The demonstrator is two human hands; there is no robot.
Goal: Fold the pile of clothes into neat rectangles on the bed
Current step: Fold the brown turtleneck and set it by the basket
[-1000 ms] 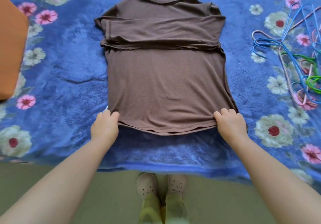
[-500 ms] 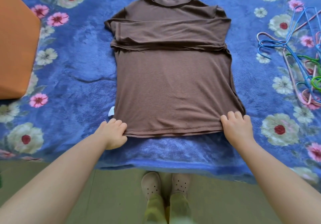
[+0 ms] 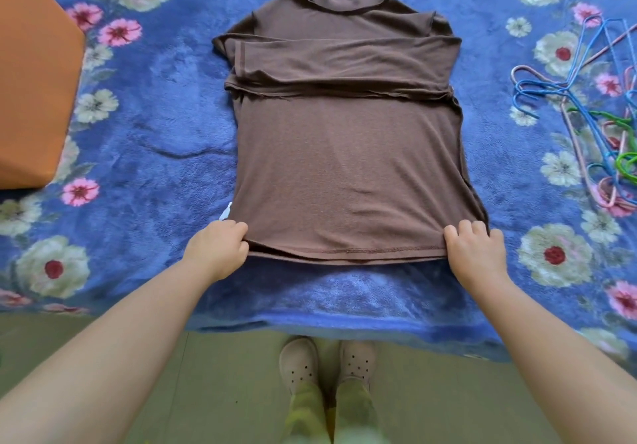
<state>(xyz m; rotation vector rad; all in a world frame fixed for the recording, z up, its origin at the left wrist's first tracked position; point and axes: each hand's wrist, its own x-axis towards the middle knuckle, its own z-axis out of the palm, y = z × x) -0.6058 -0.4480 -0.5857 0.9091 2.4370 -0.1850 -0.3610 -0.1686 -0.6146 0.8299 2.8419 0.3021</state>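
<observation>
Shirt point(image 3: 348, 174) hem pinched by left hand point(image 3: 217, 250), right hand point(image 3: 477, 254) | risk: uneven lift skews fold, crossed sleeves beyond hands slide

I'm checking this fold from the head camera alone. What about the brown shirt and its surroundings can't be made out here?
- Brown shirt: its underside and whatever lies beneath are hidden by its own fabric.
- White tag: mostly tucked under the shirt's edge, print too small to read.
- Left hand and right hand: fingertips curl under the hem, out of sight.
- Hangers: cut off by the right edge.
- Orange object: cut off by the left edge.
</observation>
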